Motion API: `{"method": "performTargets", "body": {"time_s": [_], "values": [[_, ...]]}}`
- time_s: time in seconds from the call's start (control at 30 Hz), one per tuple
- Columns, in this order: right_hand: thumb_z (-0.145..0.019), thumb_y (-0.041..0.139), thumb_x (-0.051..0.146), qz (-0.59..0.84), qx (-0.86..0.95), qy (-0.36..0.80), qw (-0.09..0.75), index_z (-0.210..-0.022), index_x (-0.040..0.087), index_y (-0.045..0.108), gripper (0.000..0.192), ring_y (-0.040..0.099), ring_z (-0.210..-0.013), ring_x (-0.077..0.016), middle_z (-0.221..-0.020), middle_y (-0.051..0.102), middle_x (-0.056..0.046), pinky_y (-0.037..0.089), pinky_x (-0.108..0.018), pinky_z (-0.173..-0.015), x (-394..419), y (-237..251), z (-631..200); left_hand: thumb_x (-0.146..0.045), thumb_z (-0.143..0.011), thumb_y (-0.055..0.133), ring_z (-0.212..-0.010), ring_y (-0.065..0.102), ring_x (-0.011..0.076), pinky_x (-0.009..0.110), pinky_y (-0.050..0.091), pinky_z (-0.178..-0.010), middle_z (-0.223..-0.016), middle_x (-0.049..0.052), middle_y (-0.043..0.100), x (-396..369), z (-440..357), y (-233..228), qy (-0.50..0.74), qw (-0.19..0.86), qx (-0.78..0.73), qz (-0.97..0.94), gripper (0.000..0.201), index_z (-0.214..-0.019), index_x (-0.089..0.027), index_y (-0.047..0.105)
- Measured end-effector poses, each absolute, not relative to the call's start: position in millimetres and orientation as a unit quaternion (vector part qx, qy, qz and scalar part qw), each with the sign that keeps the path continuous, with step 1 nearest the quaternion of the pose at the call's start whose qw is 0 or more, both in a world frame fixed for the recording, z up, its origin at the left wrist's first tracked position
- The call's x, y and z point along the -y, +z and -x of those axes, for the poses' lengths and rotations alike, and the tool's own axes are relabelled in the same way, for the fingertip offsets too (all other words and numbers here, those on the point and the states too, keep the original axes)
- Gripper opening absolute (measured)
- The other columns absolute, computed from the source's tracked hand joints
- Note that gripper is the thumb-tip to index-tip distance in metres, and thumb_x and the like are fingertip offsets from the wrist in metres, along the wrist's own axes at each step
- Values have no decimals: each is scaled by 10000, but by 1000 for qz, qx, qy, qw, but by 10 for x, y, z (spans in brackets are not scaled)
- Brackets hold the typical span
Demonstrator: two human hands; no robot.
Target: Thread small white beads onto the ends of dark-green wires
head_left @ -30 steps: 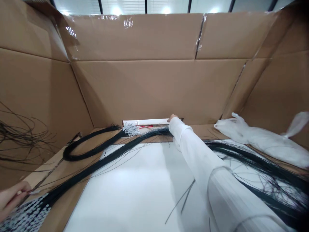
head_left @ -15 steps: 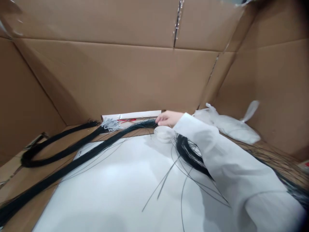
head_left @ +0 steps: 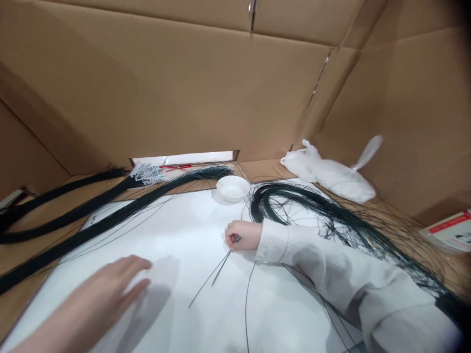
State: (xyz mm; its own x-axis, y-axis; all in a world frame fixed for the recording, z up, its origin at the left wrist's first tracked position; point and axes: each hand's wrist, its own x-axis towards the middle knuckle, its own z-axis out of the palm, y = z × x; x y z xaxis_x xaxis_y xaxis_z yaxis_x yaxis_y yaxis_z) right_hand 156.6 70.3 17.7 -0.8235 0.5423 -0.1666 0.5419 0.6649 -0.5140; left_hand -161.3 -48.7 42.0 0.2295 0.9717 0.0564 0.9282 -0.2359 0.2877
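My right hand [head_left: 243, 235] is closed around a few thin dark wires [head_left: 210, 279], whose ends stick out below the fingers over a white board [head_left: 184, 225]. At the lower left, my left hand [head_left: 106, 289] hovers above the board with its fingers apart and holds nothing; it is slightly blurred. Beyond my right hand stands a small white bowl [head_left: 232, 190]. A thick bundle of dark wires [head_left: 147, 196] stretches along the left, and its far tips end close to the bowl. Another looped bundle of wires [head_left: 324, 206] lies behind my right sleeve, which hides part of it.
Cardboard walls [head_left: 165, 88] close in the back and sides. White plastic bags [head_left: 331, 174] lie in the back right corner. At the far left, a bent wire bundle [head_left: 73, 211] has silvery-white ends [head_left: 147, 174] beside a red-handled tool [head_left: 175, 167]. A red-and-white packet [head_left: 451, 230] sits at right.
My right hand has drawn back from the tips of the left wire bundle toward me and now grips a few wires. My left hand has come into view. The camera view has shifted.
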Motion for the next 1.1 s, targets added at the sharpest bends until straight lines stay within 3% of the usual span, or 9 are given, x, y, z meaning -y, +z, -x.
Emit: {"method": "performTargets", "body": {"time_s": [0.13,0.23,0.4,0.7,1.1], "values": [[-690,584,103,312,921,225,56,-656,141,555,59,471,-739,-153,-726,548,-45,380,-275,-715,-636,111,-1525,-434,-806,439,-823,582,232,336,460,-706,-941,73,602,488,851,275,42,173,-544,-820,290,-968,-232,567],[-732,523,99,324,916,217,96,-693,150,507,66,461,-756,-165,-769,541,-64,378,-296,-734,-606,90,-1535,-327,-848,353,-849,570,247,353,443,-716,-968,109,577,453,580,231,74,127,-573,-807,275,-1015,-195,526],[-767,452,93,361,882,267,144,-721,170,432,91,447,-663,-133,-706,500,-21,369,-251,-637,-635,68,-1604,-260,-885,241,-752,558,206,323,423,-670,-854,67,578,330,600,235,122,162,-583,-787,284,-852,-210,519],[-769,450,115,331,854,360,178,-800,161,497,72,485,-642,-112,-725,522,-11,398,-226,-615,-568,81,-1546,-302,-855,351,-625,519,163,262,374,-572,-692,6,572,206,674,208,214,237,-625,-713,216,-767,-207,525],[-761,464,132,376,849,307,208,-766,161,524,66,508,-675,-121,-761,550,-29,412,-230,-634,-397,3,-1422,-423,-830,423,-494,427,98,210,315,-495,-581,-30,503,161,667,187,318,432,-622,-570,285,-737,-181,540]]}}
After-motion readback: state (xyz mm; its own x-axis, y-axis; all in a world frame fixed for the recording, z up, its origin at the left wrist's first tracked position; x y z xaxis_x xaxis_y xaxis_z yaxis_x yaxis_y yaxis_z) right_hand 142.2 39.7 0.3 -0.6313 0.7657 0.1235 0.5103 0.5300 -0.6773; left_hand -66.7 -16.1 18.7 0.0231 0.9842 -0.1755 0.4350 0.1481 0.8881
